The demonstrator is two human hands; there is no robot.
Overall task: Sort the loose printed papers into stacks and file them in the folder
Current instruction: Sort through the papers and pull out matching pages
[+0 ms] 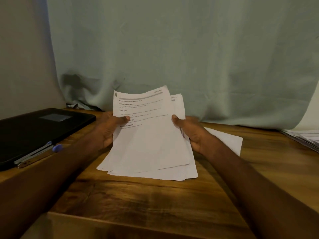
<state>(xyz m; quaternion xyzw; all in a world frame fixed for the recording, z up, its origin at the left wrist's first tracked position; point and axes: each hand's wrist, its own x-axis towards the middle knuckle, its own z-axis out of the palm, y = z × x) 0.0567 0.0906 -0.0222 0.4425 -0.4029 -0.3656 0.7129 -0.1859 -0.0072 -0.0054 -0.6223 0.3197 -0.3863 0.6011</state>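
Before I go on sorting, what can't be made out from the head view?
- Sheets under the top sheet: covered by it.
- Its body text: too small, blurred.
- Fingers of left hand and right hand: behind the papers.
- Stack at right: cut by frame edge.
- Folder contents: closed.

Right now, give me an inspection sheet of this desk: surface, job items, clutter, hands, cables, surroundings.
Surface: wooden table, dark grain, bare patch in front.
Job's things: sheaf of printed papers, fanned unevenly, top page headed with section text; loose sheet flat on the table under the right hand; black folder closed at left; another paper stack at the right edge.
Clutter: stapler and blue-capped pen against the folder.
Hands: left hand and right hand grip the sheaf's side edges, thumbs on top.
Cables: nothing seen.
Surroundings: pale green curtain behind the table.
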